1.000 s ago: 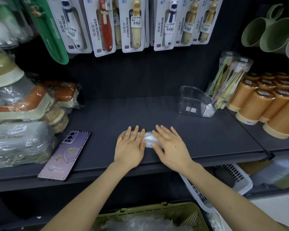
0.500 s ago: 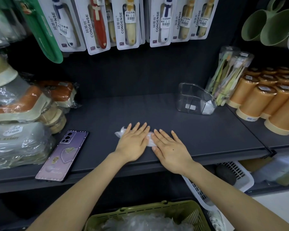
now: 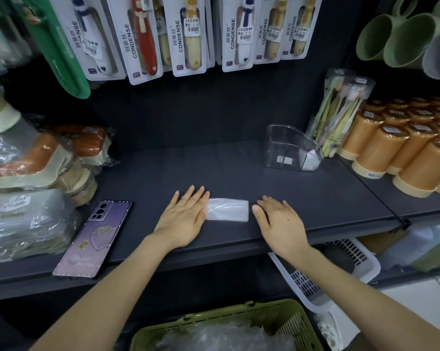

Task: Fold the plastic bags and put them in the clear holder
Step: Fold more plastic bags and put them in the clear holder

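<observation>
While clear holder [image 3: 287, 150] holds bag [image 3: 310, 162], basket [image 3: 214, 317] heaped

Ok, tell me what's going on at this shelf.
A person is folding a plastic bag on the dark shelf. It lies as a small flat rectangle; the left hand presses its left end, the right hand rests on the shelf just beside its right end. The clear holder behind already has a folded bag inside.

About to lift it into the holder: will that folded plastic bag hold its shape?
The folded plastic bag looks thin and translucent, so probably light and floppy. Only the left hand touches it, so folds may spring open.
</observation>
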Available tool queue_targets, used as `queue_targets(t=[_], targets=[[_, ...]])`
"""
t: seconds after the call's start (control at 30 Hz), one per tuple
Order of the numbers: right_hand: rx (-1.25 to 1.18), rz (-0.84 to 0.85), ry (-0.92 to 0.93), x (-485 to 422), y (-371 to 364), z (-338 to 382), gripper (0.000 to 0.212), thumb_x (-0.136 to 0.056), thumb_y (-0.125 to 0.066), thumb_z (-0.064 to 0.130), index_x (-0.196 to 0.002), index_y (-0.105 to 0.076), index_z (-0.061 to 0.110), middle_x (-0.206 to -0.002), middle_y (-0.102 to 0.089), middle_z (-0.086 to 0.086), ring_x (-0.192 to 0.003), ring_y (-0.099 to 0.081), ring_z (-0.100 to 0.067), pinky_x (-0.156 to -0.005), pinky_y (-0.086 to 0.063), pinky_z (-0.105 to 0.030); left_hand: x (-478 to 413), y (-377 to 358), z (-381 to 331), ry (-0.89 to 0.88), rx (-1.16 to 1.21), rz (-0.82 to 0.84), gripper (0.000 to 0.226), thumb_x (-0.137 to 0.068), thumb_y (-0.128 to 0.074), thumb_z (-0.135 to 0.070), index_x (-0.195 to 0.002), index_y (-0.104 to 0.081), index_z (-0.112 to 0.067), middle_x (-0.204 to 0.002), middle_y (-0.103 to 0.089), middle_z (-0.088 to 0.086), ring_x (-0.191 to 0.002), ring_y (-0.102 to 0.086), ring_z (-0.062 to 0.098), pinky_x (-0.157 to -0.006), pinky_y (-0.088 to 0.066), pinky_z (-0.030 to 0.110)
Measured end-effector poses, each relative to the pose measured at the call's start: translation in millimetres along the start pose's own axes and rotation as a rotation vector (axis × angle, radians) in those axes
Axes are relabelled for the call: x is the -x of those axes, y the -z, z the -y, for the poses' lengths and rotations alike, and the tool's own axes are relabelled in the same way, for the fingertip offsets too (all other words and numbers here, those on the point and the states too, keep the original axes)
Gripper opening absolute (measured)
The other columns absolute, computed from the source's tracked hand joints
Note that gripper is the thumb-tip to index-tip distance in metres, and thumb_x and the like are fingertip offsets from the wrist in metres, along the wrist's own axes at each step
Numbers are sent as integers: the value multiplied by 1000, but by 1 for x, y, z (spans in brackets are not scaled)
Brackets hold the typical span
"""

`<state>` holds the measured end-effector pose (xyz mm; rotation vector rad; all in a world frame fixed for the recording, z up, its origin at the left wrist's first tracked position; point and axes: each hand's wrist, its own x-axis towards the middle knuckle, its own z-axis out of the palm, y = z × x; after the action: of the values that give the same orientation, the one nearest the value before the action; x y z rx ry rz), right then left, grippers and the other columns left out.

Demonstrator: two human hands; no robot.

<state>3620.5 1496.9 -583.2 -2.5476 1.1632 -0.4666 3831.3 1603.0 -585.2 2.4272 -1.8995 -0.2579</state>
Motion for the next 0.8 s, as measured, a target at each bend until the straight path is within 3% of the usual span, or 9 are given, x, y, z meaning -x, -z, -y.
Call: queue_targets(t=[0.03, 0.1, 0.23, 0.3, 0.4, 0.5, 0.6, 0.7, 0.8], targets=[[12, -167, -56, -1, -7, 8, 69, -87, -22, 58, -97, -72, 12, -106, -69, -7, -103, -63, -29, -88, -43, -40, 0, -1, -1, 9, -2, -3, 51, -105, -11, -33, -153, 3, -23, -161, 8, -8, -147, 15, 10, -119, 13, 32], [107, -317, -121, -3, -16, 23, 45, -81, -48, 50, -65, -71, 14, -77, -64, -6, -74, -60, -32, -68, -43, -36, 1, -2, -3, 18, 2, -6, 52, -105, -11, -34, -153, 3, -22, -161, 8, -7, -147, 14, 10, -119, 12, 33], [49, -130, -336, -8, -17, 47, 19, -84, -62, 35, -85, -74, 21, -99, -62, -3, -98, -55, -28, -83, -37, -35, 2, -1, 0, 27, 109, -37, 52, -105, -21, -32, -154, -4, -22, -161, 2, -6, -148, 8, 9, -118, 10, 27], [-120, -128, -367, -11, -13, 46, 13, -86, -62, 31, -87, -73, 24, -100, -65, 3, -100, -57, -23, -84, -36, -31, 2, 2, 2, 53, 355, -104, 51, -104, -32, -24, -152, -18, -19, -160, -10, -5, -148, -1, 10, -116, 6, 22], [-510, -57, -341, -14, -1, 41, 6, -85, -68, 21, -80, -67, 17, -82, -68, 4, -84, -64, -17, -76, -46, -28, 6, 14, 2, 180, 851, -204, 43, -100, -48, -19, -142, -43, -23, -151, -36, -6, -146, -17, 12, -119, -7, 25], [-626, 71, -231, -16, 19, 35, 16, -82, -70, 12, -70, -60, 16, -66, -70, -1, -73, -67, -19, -71, -55, -36, 4, 27, -1, 119, 875, -88, 33, -92, -63, -26, -125, -58, -31, -134, -56, -10, -132, -43, 9, -115, -29, 33], [-646, 173, -118, -21, 43, 33, 17, -82, -69, 4, -71, -58, 11, -63, -70, -7, -66, -68, -18, -60, -53, -29, 1, 40, -9, 15, 948, 72, 21, -85, -67, -10, -100, -69, -25, -103, -71, -8, -98, -64, 4, -94, -47, 28], [-637, 218, -53, -30, 61, 32, 13, -82, -69, 4, -75, -59, 9, -59, -67, -1, -60, -61, -11, -56, -47, -20, 3, 49, -16, -11, 1049, 172, 17, -83, -64, 4, -93, -70, -8, -85, -71, 1, -81, -65, 11, -78, -51, 26], [-690, 229, -43, -38, 69, 32, 14, -82, -69, 3, -76, -59, 11, -56, -61, 5, -59, -55, -9, -53, -43, -18, 10, 51, -23, -22, 1197, 209, 11, -84, -67, 0, -91, -68, -9, -81, -70, 1, -79, -66, 13, -72, -52, 26]])
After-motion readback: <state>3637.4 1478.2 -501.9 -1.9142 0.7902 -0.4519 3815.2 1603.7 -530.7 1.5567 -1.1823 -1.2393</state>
